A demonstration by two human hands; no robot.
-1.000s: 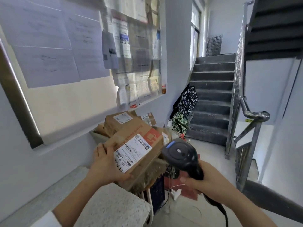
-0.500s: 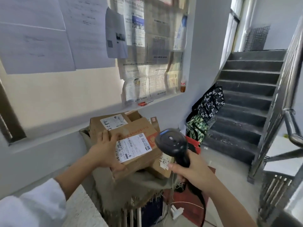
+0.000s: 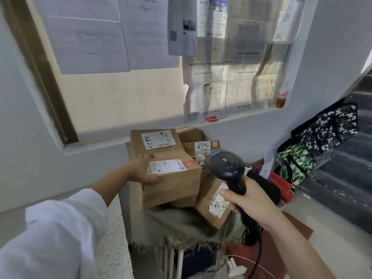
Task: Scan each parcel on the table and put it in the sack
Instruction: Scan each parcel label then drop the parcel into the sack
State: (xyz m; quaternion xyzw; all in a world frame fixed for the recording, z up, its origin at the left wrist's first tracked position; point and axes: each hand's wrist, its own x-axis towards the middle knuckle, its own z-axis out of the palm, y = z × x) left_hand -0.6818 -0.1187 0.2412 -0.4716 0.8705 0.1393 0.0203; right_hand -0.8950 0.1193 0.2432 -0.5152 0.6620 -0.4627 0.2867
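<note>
My left hand (image 3: 142, 169) grips the near left corner of a brown cardboard parcel (image 3: 173, 184) with a white label and a red sticker. The parcel rests on other boxes inside the open grey-green burlap sack (image 3: 177, 224). My right hand (image 3: 248, 202) holds a black barcode scanner (image 3: 226, 167) upright, its head just right of the parcel. More parcels lie in the sack: one marked 5288 (image 3: 156, 140), one behind with a handwritten label (image 3: 201, 148), and a tilted one (image 3: 213, 202) under the scanner.
A speckled stone tabletop (image 3: 112, 248) lies at the lower left. A window ledge (image 3: 221, 119) with taped papers runs behind the sack. Patterned bags (image 3: 322, 146) and red items sit on the floor to the right, beside grey stairs (image 3: 352, 162).
My left hand carried the parcel away from me and lowered it onto the boxes in the sack. The scanner stayed in my right hand, and the view turned left and down.
</note>
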